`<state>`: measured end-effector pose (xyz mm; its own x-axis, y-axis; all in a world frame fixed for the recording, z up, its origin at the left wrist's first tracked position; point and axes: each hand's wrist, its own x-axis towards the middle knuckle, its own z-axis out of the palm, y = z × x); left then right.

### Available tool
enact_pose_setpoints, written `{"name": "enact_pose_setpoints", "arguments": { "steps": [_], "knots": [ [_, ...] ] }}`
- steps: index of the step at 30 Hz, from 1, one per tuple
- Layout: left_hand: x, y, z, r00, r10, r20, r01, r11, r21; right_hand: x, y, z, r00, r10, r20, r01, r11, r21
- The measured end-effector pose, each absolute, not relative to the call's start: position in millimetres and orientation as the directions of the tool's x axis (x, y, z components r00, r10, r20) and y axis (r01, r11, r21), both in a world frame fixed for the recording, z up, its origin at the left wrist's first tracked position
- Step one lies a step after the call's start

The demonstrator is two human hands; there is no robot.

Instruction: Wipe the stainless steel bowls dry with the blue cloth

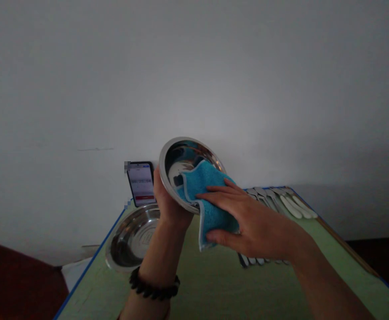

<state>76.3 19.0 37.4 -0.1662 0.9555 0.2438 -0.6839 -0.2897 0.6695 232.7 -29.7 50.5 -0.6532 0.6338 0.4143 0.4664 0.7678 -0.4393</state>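
The metal bowl (194, 150) is tilted, raised above the bench (214, 289). Left hand (172, 206): fingers, partly hidden, grip the bowl's left side and underside. Right hand (247, 215): fingers hold the blue cloth (207, 180) over its rim. Second bowl (122, 251): on the bench, beside the phone (142, 183).

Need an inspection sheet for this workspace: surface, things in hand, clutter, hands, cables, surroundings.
Surface: green-topped table, blue edging along its left side.
Things in hand: steel bowl, tilted, raised off the table; blue cloth inside it and over its near rim.
Clutter: second bowl at left; phone standing behind it, screen lit; cutlery at right, some white-handled, partly hidden.
Hands: left hand supports the bowl from outside; right hand holds the cloth against it.
Cables: nothing seen.
Surroundings: pale wall behind; dim lighting.
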Motion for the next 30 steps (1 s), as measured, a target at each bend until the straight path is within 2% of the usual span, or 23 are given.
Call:
{"name": "enact_pose_setpoints", "arguments": {
  "steps": [2,5,8,11,14,18,20,22,25,27,30],
  "knots": [
    [77.2,19.2,38.0,-0.148,0.963,0.226,-0.703,-0.263,0.661,236.8,-30.1,51.8,-0.673,0.639,0.373,0.503,0.765,-0.403],
    [83.6,18.6,39.3,-0.128,0.963,0.236,-0.679,-0.259,0.688,237.1,-30.3,53.9,-0.653,0.697,0.298,0.521,0.698,-0.491],
    [89.0,17.6,40.0,-0.153,0.949,0.276,-0.650,-0.307,0.695,229.1,-31.7,51.9,-0.534,0.782,0.322,0.569,0.614,-0.546],
    [88.6,16.9,40.0,-0.185,0.943,0.277,-0.651,-0.329,0.685,223.0,-34.0,46.4,-0.488,0.791,0.370,0.631,0.612,-0.477],
    [84.2,17.8,39.1,-0.175,0.962,0.210,-0.682,-0.273,0.678,228.5,-35.3,45.6,-0.539,0.765,0.352,0.641,0.644,-0.418],
    [80.9,22.5,32.6,-0.043,0.991,0.130,-0.736,-0.120,0.666,241.1,-31.0,53.9,-0.565,0.753,0.338,0.609,0.657,-0.445],
    [82.6,24.9,27.4,0.087,0.990,0.113,-0.753,-0.008,0.658,242.6,-24.8,56.4,-0.479,0.802,0.357,0.662,0.597,-0.453],
    [85.9,26.4,22.5,0.207,0.974,0.092,-0.757,0.100,0.645,241.2,-17.5,55.4,-0.310,0.860,0.407,0.760,0.481,-0.437],
    [91.5,26.9,17.7,0.333,0.941,0.059,-0.754,0.229,0.616,238.0,-9.5,49.9,-0.068,0.848,0.526,0.808,0.356,-0.469],
    [93.6,27.1,16.7,0.383,0.923,0.049,-0.746,0.277,0.605,236.5,-8.4,46.6,-0.096,0.843,0.529,0.732,0.420,-0.536],
    [93.4,27.7,18.1,0.428,0.903,0.042,-0.733,0.320,0.600,235.0,-11.4,45.3,-0.332,0.858,0.391,0.606,0.512,-0.609]
  ]
}}
